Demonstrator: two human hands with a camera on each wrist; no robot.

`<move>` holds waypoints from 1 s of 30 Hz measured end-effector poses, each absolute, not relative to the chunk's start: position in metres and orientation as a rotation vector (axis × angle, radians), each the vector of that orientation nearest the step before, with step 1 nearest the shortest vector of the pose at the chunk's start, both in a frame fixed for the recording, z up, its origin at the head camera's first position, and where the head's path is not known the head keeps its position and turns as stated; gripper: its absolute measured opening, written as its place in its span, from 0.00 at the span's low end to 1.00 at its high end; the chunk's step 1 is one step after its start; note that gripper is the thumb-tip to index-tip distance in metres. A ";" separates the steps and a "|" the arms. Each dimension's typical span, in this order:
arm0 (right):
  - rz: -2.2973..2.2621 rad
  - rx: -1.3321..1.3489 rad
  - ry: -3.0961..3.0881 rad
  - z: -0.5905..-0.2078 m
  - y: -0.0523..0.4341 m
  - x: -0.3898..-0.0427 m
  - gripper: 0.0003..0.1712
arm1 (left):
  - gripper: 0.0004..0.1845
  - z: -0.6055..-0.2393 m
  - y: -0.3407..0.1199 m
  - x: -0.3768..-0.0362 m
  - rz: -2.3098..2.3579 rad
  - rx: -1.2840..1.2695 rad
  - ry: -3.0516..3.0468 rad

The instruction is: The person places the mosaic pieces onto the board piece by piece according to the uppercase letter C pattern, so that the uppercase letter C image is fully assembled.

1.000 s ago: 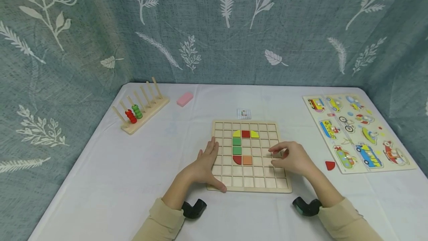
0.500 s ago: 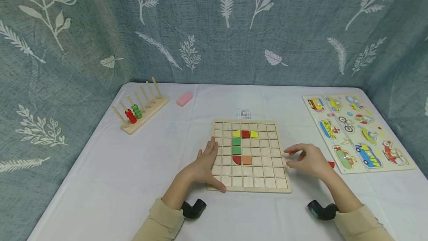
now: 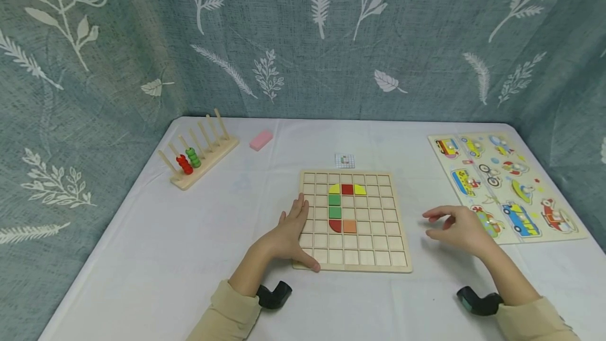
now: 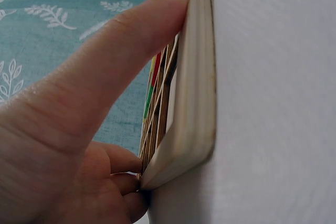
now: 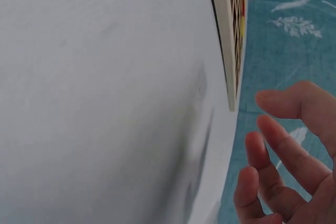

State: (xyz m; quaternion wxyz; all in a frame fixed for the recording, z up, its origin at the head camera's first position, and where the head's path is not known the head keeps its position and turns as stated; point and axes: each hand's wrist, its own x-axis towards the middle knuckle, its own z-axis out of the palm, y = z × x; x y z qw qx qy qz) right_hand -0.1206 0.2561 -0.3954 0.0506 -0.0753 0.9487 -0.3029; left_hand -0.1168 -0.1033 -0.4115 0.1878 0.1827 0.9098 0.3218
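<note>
A wooden grid board (image 3: 362,268) lies in the middle of the table. Set in its cells are two yellow quarter-round tiles, a red square tile (image 3: 347,189), two green square tiles (image 3: 334,207), a red quarter-round tile (image 3: 335,226) and an orange square tile (image 3: 350,226). My left hand (image 3: 285,238) rests on the board's left side, fingers stretched along the edge; in the left wrist view its thumb (image 4: 126,45) presses the near rim. Off the board's right side, my right hand (image 3: 459,228) hovers over the cloth, fingers loosely bent and apart, holding nothing.
Behind the board lies a small pattern card (image 3: 344,160). A wooden peg stand (image 3: 208,164) with red and green beads and a pink block (image 3: 261,140) are at back left. Picture puzzle boards (image 3: 508,193) lie at the right, partly behind my right hand.
My right hand has moved right, from over the board to beside it. The loose red quarter-round tile near the puzzle boards is now hidden behind that hand. My left hand has stayed put.
</note>
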 end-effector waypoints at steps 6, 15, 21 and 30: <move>-0.898 -0.212 2.892 -0.395 0.270 -0.119 0.19 | 0.73 -0.411 -0.104 -0.116 0.909 0.527 2.560; -0.877 -0.211 2.897 -0.393 0.288 -0.115 0.20 | 0.73 -0.411 -0.104 -0.116 0.899 0.524 2.561; -0.877 -0.191 2.890 -0.394 0.298 -0.112 0.20 | 0.73 -0.412 -0.103 -0.117 0.908 0.526 2.566; -0.841 -0.109 2.886 -0.397 0.310 -0.111 0.22 | 0.73 -0.412 -0.103 -0.117 0.906 0.526 2.567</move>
